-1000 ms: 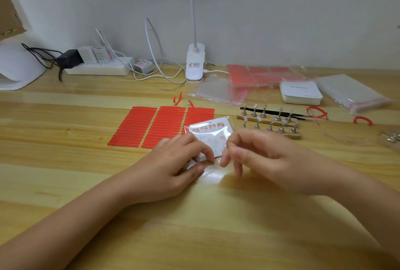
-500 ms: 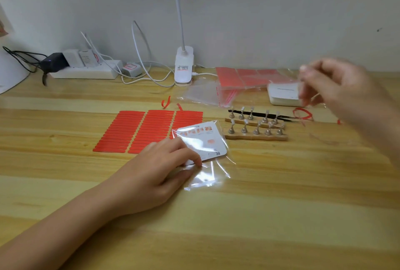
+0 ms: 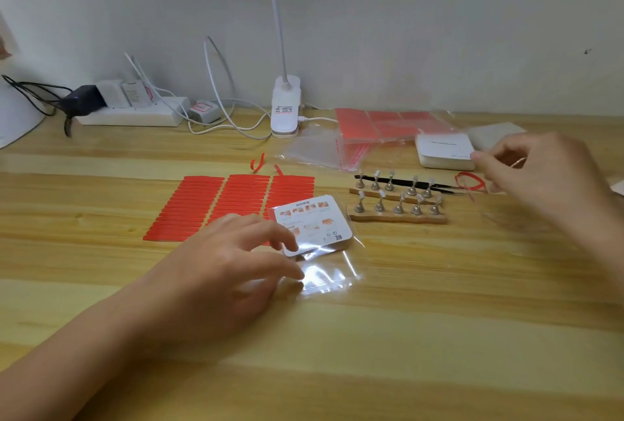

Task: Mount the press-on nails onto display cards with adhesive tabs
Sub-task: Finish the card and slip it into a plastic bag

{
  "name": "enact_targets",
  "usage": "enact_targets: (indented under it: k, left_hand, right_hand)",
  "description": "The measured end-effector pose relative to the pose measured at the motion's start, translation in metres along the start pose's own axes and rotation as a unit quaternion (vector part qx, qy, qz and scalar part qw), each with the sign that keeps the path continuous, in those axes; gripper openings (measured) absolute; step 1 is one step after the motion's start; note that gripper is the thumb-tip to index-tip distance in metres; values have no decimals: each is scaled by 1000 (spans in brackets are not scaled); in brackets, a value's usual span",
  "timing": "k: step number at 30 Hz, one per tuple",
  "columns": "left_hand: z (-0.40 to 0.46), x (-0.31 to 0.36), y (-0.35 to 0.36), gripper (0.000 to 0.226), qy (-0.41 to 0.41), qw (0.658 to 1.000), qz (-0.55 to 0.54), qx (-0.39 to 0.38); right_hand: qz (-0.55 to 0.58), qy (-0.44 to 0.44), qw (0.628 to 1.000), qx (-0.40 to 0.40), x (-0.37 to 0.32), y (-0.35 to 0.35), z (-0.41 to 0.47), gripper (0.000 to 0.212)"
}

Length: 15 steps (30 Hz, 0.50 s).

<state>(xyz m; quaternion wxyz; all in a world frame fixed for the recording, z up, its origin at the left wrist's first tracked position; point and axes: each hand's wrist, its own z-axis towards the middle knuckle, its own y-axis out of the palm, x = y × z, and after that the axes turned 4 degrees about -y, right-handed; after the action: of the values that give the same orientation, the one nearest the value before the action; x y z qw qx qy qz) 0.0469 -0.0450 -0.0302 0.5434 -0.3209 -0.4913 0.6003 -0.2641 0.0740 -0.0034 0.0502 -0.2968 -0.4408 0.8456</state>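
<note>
My left hand (image 3: 233, 272) rests on the wooden table (image 3: 371, 353), fingers loosely spread, fingertips touching the clear sleeve (image 3: 324, 272) that holds a printed display card (image 3: 312, 223). Just beyond that hand lie three sheets of red adhesive tabs (image 3: 202, 204). My right hand (image 3: 543, 180) hovers far to the right, fingers curled, its fingertips near the stack of white cards (image 3: 444, 150); whether it pinches anything I cannot tell. Between my hands stand two wooden strips of nail holders (image 3: 398, 204).

Left hand (image 3: 233, 272) low, fingers spread, right hand (image 3: 540, 174) raised, fingers curled
</note>
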Motion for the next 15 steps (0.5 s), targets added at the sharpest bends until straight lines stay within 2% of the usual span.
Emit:
enact_targets:
  k: [2, 5, 9, 11, 13, 15]
  left_hand:
    - [1, 1, 0, 23, 18, 1000, 21, 5]
    - [4, 0, -2, 26, 68, 995, 69, 14]
    - [7, 0, -2, 30, 130, 984, 120, 24]
    - [7, 3, 0, 28, 125, 984, 117, 42]
    - [8, 8, 3, 23, 85, 990, 88, 75]
    - [8, 10, 5, 24, 37, 993, 47, 98]
  right_hand:
    - [20, 8, 1000, -6, 1, 3, 1, 19]
    - [93, 34, 995, -6, 0, 6, 1, 24]
    - [95, 50, 994, -8, 1, 7, 1, 22]
    - [69, 29, 997, -16, 1, 7, 1, 17]
    - [35, -6, 999, -2, -1, 6, 0, 10]
    - [55, -29, 998, 24, -2, 6, 0, 11]
